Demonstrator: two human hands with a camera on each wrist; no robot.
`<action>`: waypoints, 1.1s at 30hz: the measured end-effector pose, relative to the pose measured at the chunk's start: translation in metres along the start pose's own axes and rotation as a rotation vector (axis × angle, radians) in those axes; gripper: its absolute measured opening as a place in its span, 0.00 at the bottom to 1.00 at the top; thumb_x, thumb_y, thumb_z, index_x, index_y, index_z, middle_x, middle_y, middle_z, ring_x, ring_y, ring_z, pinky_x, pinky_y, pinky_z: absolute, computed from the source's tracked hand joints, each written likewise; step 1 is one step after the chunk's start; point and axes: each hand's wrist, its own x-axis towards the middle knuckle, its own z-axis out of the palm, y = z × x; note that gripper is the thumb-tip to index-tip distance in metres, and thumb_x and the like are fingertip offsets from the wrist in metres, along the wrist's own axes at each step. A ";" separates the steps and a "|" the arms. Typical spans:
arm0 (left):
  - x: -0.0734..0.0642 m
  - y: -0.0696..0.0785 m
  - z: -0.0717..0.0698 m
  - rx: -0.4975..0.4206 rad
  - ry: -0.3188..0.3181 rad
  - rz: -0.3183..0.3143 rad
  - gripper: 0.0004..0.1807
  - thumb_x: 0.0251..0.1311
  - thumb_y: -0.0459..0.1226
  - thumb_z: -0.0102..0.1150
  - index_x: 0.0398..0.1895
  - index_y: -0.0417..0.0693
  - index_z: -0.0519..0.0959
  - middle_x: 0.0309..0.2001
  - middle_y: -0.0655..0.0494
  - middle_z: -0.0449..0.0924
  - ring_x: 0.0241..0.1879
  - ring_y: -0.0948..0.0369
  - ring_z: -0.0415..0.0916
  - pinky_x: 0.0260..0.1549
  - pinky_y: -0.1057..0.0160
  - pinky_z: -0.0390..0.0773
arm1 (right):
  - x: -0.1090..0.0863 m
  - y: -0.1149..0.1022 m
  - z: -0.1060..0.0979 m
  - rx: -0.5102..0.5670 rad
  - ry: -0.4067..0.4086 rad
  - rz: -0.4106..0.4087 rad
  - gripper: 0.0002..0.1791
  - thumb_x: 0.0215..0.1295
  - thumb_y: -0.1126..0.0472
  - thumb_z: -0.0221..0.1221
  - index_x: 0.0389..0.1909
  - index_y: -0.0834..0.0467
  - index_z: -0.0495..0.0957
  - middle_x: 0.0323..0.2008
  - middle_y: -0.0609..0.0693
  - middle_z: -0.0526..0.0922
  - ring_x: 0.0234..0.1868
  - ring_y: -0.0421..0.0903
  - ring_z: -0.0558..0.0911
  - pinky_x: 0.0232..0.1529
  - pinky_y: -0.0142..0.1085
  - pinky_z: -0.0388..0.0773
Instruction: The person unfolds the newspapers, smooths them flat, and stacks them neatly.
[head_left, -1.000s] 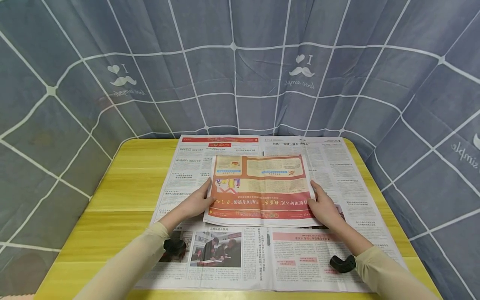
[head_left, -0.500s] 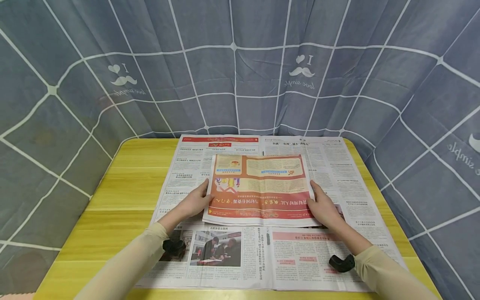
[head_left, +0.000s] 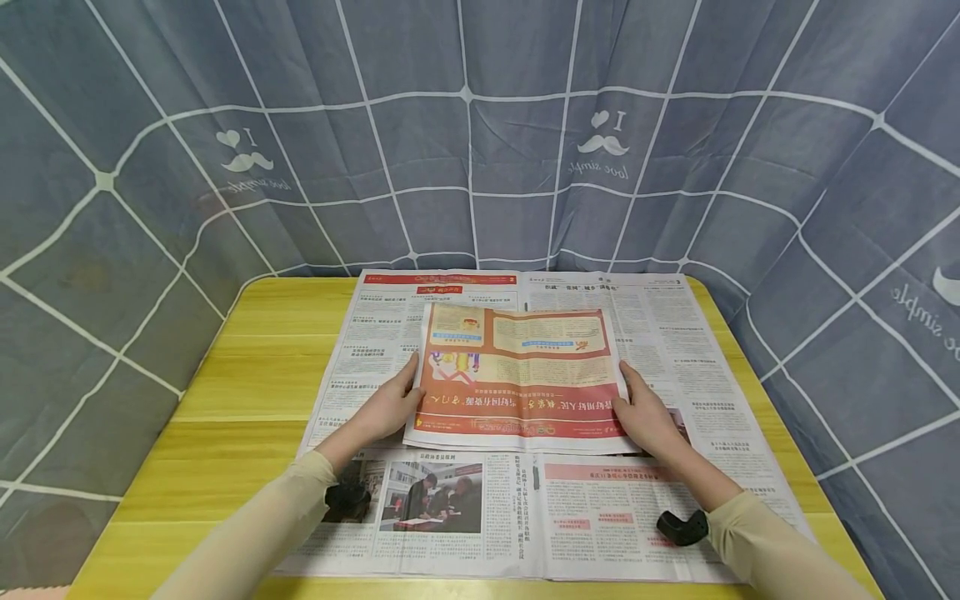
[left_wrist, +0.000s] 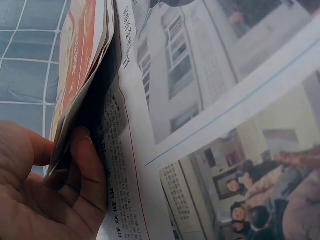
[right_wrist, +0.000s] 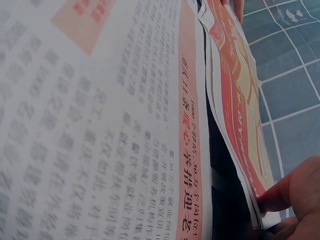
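Note:
A folded newspaper (head_left: 525,375) with a red and orange printed page is held by its two side edges. My left hand (head_left: 393,402) pinches its left edge; in the left wrist view the thumb lies on top and the curled fingers (left_wrist: 90,165) are underneath. My right hand (head_left: 647,412) grips the right edge, and in the right wrist view its thumb (right_wrist: 277,195) presses on the printed face. Beneath it lies a spread-out newspaper (head_left: 450,558). Both wrist views show a dark gap between the folded paper's near edge and the sheet below.
The yellow wood-grain table (head_left: 247,375) shows on both sides of the spread sheet. A grey curtain (head_left: 510,150) with white grid lines surrounds the table at the back and sides. A black wrist device (head_left: 682,527) sits at the right cuff.
The folded newspaper's far left corner has risen slightly, and its left edge has shifted a little left with my left hand. Both hands keep their hold.

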 end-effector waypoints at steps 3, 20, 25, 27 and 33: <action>0.000 0.000 0.000 -0.015 0.007 -0.002 0.38 0.81 0.40 0.43 0.84 0.46 0.36 0.80 0.37 0.48 0.70 0.43 0.66 0.61 0.45 0.72 | 0.001 0.001 0.000 0.002 0.002 -0.002 0.40 0.78 0.61 0.47 0.83 0.63 0.39 0.74 0.72 0.57 0.63 0.64 0.73 0.59 0.58 0.72; 0.001 -0.005 -0.009 -0.050 0.017 0.067 0.37 0.74 0.32 0.38 0.84 0.50 0.44 0.81 0.39 0.40 0.76 0.39 0.47 0.68 0.37 0.61 | 0.000 0.001 0.000 0.036 -0.019 0.011 0.40 0.78 0.60 0.47 0.83 0.61 0.38 0.77 0.70 0.52 0.69 0.66 0.67 0.65 0.61 0.66; 0.002 -0.008 -0.011 0.147 0.049 0.196 0.35 0.76 0.34 0.51 0.82 0.46 0.55 0.82 0.42 0.42 0.78 0.39 0.43 0.68 0.34 0.59 | -0.001 0.000 -0.001 0.003 -0.019 -0.019 0.40 0.78 0.61 0.48 0.83 0.63 0.39 0.76 0.71 0.55 0.68 0.65 0.69 0.62 0.59 0.69; 0.003 -0.010 -0.013 0.212 0.056 0.253 0.30 0.76 0.35 0.52 0.79 0.45 0.62 0.81 0.43 0.47 0.79 0.41 0.40 0.71 0.35 0.52 | -0.001 0.000 -0.002 -0.035 -0.006 -0.059 0.40 0.77 0.62 0.48 0.82 0.65 0.41 0.74 0.72 0.58 0.67 0.65 0.70 0.61 0.59 0.70; 0.007 -0.014 -0.018 0.245 0.025 0.293 0.18 0.78 0.36 0.50 0.65 0.51 0.81 0.78 0.47 0.59 0.80 0.45 0.43 0.73 0.38 0.51 | -0.004 0.005 -0.008 -0.197 0.080 -0.195 0.33 0.75 0.65 0.51 0.78 0.66 0.57 0.69 0.68 0.64 0.58 0.61 0.74 0.54 0.56 0.73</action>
